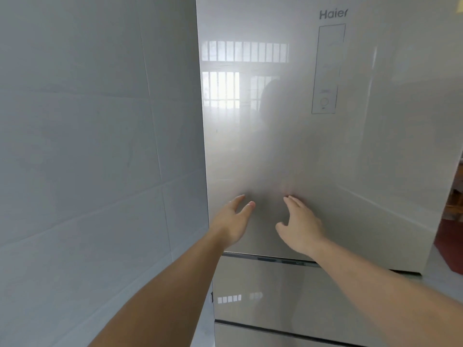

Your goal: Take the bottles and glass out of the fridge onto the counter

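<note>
A tall silver-beige fridge [288, 146] fills the middle and right of the view, its glossy upper door closed. Both my arms reach toward the lower part of that door. My left hand [234, 221] is open, fingers spread, near the door's left edge. My right hand [299, 226] is open too, fingertips at or just off the door surface a little to the right. Neither hand holds anything. The bottles and the glass are hidden behind the closed door.
A pale tiled wall [87, 159] stands close on the left of the fridge. Below the upper door are two drawer fronts [275, 291]. A control panel [328, 68] sits high on the door. At far right a reddish floor [448, 244] shows.
</note>
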`<state>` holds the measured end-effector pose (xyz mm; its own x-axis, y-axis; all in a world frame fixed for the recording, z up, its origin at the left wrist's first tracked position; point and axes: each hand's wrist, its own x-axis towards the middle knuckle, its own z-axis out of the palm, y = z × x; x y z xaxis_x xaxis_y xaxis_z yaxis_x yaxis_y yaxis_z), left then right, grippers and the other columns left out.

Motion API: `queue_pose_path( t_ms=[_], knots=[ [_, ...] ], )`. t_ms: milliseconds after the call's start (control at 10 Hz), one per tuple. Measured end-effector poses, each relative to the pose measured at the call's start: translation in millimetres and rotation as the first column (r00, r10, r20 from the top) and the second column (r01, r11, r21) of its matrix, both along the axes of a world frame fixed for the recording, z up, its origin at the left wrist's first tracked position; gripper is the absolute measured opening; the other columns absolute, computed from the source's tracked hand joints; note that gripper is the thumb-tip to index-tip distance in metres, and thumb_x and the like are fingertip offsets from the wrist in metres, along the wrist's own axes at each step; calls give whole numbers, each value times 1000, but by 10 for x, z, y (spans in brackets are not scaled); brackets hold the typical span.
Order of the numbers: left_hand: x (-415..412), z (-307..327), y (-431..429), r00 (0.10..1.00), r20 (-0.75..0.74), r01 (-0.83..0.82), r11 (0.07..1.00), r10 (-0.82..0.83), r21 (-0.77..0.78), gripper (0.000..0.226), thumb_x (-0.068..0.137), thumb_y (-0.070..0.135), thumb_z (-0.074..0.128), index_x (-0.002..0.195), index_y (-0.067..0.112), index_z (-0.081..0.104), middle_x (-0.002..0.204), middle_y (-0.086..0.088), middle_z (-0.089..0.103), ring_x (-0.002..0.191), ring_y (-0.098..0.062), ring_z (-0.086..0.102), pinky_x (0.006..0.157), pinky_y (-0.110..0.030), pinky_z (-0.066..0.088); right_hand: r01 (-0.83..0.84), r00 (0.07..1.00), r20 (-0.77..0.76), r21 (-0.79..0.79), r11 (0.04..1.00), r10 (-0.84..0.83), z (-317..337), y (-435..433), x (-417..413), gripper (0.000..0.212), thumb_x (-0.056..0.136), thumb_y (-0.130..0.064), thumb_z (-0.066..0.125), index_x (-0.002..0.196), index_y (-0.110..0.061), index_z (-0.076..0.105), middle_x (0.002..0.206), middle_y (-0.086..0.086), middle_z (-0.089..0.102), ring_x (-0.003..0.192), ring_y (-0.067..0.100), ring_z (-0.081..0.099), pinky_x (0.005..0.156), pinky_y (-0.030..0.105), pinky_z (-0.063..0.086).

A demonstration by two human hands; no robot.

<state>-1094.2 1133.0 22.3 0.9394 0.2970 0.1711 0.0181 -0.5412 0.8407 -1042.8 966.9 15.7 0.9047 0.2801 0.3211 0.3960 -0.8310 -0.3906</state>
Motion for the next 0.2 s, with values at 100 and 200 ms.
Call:
queue_pose_path(
  t_ms=[100,200],
  knots=[
    [-91,77,-85,999,31,21,1000,-21,-7,55,95,52,43,146,33,35,153,5,35,141,-17,32,115,-35,25,3,1000,-24,162,987,1,79,-115,-76,67,89,-30,52,150,-15,28,159,-3,23,145,16,24,114,40,28],
    [-203,187,-177,997,80,19,999,-16,-27,55,95,52,43,146,34,35,153,5,36,140,-17,33,113,-33,26,36,999,-20,284,958,-32,223,-218,-215,63,91,-30,53,148,-12,32,155,2,32,141,20,33,112,33,30]
  ],
)
